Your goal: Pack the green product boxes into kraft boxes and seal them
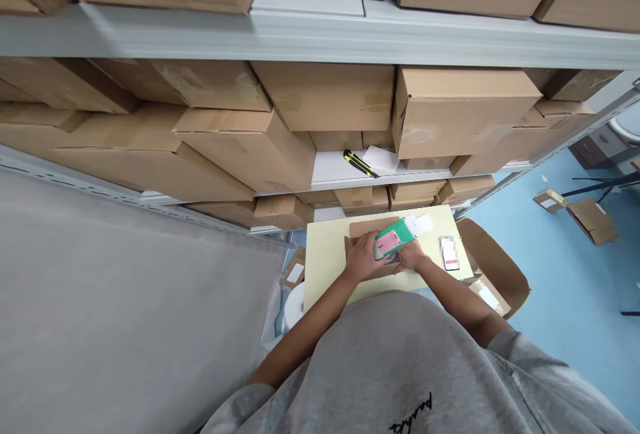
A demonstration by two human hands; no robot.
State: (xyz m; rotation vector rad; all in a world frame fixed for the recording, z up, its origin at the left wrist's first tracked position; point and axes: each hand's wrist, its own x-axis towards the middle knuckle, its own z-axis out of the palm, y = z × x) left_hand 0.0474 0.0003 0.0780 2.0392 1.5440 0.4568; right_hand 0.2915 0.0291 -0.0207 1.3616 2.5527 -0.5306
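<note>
Several shelf tiers (310, 37) stacked with brown boxes (325, 97); below, cream table (325, 247); on it, open carton (370, 226); over carton, green-and-pink pack (393, 239), tilted. For good handling: firm grip on pack's edges, carton kept steady, fingers clear of its rim. Left hand (363, 257): fingers curled, closed on pack's lower left end. Right hand (410, 256): just apart from left, fingers partly bent near carton's right side, below pack; whether gripping anything, cannot tell
</note>
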